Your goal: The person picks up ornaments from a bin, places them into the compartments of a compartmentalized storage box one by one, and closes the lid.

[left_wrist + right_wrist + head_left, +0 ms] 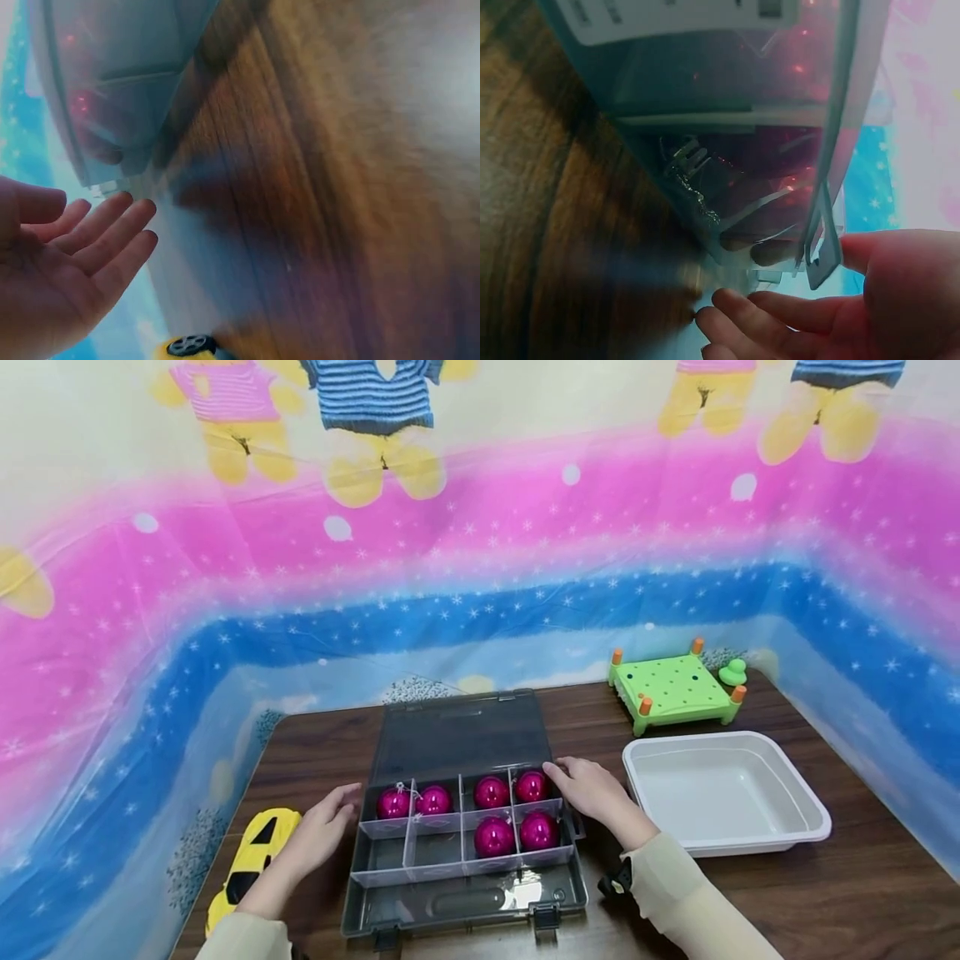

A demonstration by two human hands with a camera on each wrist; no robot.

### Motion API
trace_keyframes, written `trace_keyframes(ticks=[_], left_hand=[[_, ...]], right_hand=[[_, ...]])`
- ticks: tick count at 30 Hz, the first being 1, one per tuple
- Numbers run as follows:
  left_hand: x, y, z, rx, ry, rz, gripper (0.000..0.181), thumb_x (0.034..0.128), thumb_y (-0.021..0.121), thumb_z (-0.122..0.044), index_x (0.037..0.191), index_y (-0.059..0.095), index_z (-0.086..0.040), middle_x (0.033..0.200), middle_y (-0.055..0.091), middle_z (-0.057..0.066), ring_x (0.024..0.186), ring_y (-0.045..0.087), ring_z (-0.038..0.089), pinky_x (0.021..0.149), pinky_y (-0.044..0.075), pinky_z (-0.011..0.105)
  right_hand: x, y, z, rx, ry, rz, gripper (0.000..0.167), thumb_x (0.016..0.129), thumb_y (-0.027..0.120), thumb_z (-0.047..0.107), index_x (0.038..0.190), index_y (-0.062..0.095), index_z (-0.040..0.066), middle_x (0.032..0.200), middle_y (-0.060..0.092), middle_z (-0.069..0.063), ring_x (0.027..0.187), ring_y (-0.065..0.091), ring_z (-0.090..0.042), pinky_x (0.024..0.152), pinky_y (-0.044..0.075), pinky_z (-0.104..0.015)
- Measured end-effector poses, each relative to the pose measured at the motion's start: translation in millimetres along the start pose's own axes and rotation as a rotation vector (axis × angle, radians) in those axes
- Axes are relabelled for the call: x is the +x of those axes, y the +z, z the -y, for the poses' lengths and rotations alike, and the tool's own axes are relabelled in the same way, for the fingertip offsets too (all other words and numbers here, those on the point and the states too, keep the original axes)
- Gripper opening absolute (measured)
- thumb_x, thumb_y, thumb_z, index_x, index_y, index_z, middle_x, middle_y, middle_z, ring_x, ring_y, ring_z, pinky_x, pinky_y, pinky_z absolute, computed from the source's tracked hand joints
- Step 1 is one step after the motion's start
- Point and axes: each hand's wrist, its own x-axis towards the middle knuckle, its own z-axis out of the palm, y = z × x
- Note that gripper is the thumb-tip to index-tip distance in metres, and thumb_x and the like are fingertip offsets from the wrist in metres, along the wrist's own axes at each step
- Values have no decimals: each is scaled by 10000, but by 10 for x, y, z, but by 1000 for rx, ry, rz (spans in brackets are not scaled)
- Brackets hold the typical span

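A dark translucent compartment case [457, 893] lies on the table with its lid [465, 735] folded back. Several shiny magenta ball ornaments [494, 837] sit in its compartments; the two front-left compartments hold none. My left hand [322, 831] is beside the case's left wall, fingers extended; the left wrist view shows its palm with nothing in it. At the back right corner of the case is my right hand [592, 789], its fingertips at the rim. In the right wrist view its fingers [754, 322] reach past the case's end, near a small hanging tab [826, 251].
A yellow toy car [255, 860] stands left of my left forearm. On the right is a white plastic tub [727, 793]. Behind it are a green toy bed-like stand [675, 685] with orange knobs and a small green piece [732, 672]. A patterned cloth [480, 552] surrounds the table.
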Motion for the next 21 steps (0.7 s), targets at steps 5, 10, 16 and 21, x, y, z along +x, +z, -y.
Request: trace_keyframes(ticks=[5,10,16,21], left_hand=[[152,28,13,9,6,25,428,1058,371,-174,1444,385,10,1356,478,271,1229,473,410,1009,341,596],[237,25,4,49,17,46,440,1053,379,-158,1442,376,49,1397,424,299,1281,400,446,1031,307,599],[274,3,-36,57,36,93,462,1049,389,-131,1447,330,97,1404,391,332,1287,378,468,1031,303,598],[296,-17,-68,20,36,110,463,1042,398,-98,1445,315,113,1385,409,339,1271,407,460,1030,310,590]], right_hand=[[53,29,16,-9,16,15,518,1031,394,393,1297,597,-3,1279,584,-189,1209,507,-376,992,391,-527],[77,54,46,-38,22,53,470,1049,367,315,1273,600,-26,1272,582,-202,1209,510,-366,999,389,-514],[90,47,60,-63,-26,73,403,1046,389,224,1219,600,-73,1217,592,-229,1185,520,-374,994,394,-505],[115,16,79,-68,-63,82,372,1040,404,179,1178,594,-109,1163,599,-246,1161,525,-383,989,397,-496]])
